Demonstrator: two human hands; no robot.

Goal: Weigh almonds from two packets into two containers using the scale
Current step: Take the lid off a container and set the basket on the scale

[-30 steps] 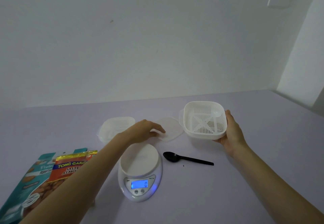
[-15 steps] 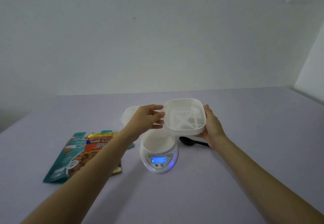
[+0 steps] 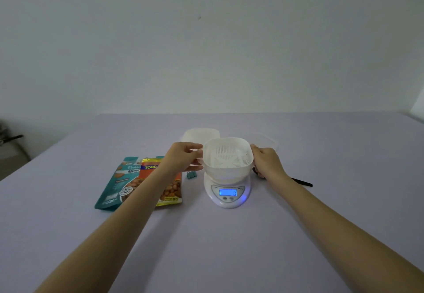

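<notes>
Slotted white container: held just over the platform of the kitchen scale; contact not clear.
Left hand: pinched the rim at 9 o'clock, thumb and fingers curled.
Right hand: wrapped round the wall at 3 o'clock.
Done: scale lit, container at the scale, no almonds inside.
Left, by judgement: set down, zero, open both packets, weigh, repeat with the second container at 11 o'clock of the scale.
Display: glowed blue, read "0".
Teal packet: lay flat at 9 o'clock of the scale; read "Roasted", word above cut short.
Orange packet: overlapped the teal one; read "TON…", rest hidden by the forearm.
Clear lid: at 1 o'clock.
Black spoon: at 3 o'clock, bowl hidden behind the right hand.
</notes>
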